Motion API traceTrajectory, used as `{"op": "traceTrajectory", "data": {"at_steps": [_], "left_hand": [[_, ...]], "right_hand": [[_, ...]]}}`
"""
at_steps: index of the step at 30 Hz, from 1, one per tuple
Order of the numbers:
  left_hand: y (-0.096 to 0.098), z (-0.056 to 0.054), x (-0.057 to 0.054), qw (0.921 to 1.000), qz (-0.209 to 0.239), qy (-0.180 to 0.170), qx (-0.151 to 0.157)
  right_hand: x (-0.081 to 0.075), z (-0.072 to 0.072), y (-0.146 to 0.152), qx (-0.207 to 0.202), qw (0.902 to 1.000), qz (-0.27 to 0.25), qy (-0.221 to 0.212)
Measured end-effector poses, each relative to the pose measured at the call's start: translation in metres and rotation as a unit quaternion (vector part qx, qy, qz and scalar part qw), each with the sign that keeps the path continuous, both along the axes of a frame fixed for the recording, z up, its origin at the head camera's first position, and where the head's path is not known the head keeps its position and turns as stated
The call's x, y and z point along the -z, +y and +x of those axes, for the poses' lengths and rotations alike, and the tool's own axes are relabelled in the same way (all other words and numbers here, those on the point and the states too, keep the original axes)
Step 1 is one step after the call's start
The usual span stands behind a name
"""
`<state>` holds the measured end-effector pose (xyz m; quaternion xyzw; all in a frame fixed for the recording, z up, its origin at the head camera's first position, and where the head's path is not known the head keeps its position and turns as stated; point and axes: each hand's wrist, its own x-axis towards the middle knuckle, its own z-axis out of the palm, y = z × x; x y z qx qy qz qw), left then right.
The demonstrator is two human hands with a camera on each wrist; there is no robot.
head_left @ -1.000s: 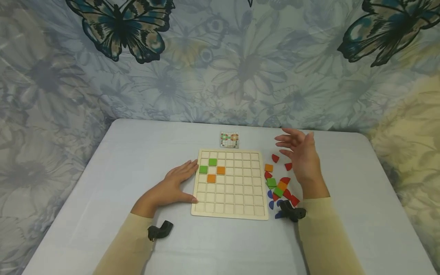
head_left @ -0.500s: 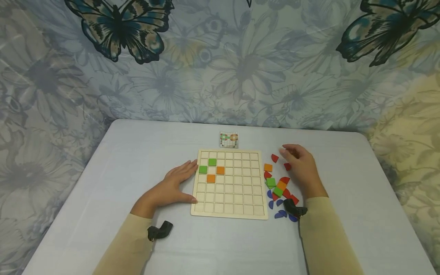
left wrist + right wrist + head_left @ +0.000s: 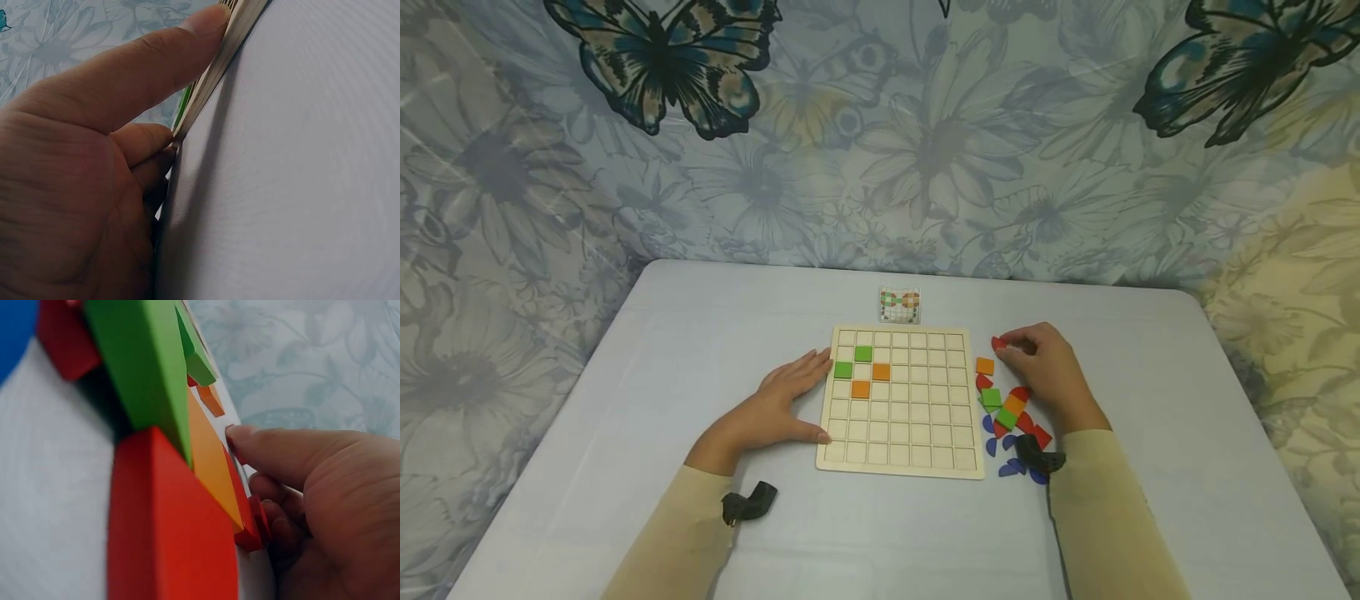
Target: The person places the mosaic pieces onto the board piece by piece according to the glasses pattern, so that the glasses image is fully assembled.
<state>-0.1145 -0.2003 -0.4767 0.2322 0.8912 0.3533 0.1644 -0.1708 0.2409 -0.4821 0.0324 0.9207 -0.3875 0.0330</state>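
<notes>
A pale wooden grid board (image 3: 925,442) lies on the table, with two green squares (image 3: 863,354) and two orange squares (image 3: 882,372) set in its upper left cells. Along the board's left edge lies my left hand (image 3: 778,404), fingers straight, thumb touching the rim near the lower corner; the left wrist view has the thumb (image 3: 144,72) against the wooden edge. Right of the board, my right hand (image 3: 1048,367) pinches a red quarter-circle tile (image 3: 997,343) between thumb and fingers. In the right wrist view the thumb (image 3: 281,450) covers most of that tile.
Between the board and my right forearm lie loose tiles: an orange square (image 3: 985,366), green squares (image 3: 992,398), red pieces (image 3: 1041,436) and several blue half-round pieces (image 3: 1011,468). A small printed pattern card (image 3: 899,306) sits behind the board, before the patterned wall cloth (image 3: 940,167).
My right hand has come down from its raised, spread pose and moved left to the red quarter-circle tile, thumb and fingers closing on it. The left hand and board stay put.
</notes>
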Motion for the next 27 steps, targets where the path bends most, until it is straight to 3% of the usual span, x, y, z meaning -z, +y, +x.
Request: {"op": "traceTrajectory", "data": {"at_steps": [11,16,20,27], "left_hand": [[0.000,0.000,0.001,1.0000,-0.001,0.004,0.003],[0.000,-0.001,0.001,1.0000,-0.004,0.004,0.001],[0.000,-0.001,0.002,1.0000,-0.003,0.004,0.000],[0.000,-0.001,0.004,1.0000,-0.002,0.005,0.000]], "right_hand": [[-0.005,0.001,-0.005,0.018,0.9996,-0.019,0.002],[-0.016,0.004,-0.008,0.029,0.9983,-0.049,0.010],[-0.030,0.006,-0.012,0.028,0.9945,-0.101,0.008],[-0.045,0.009,-0.031,-0.033,0.9768,-0.208,0.041]]}}
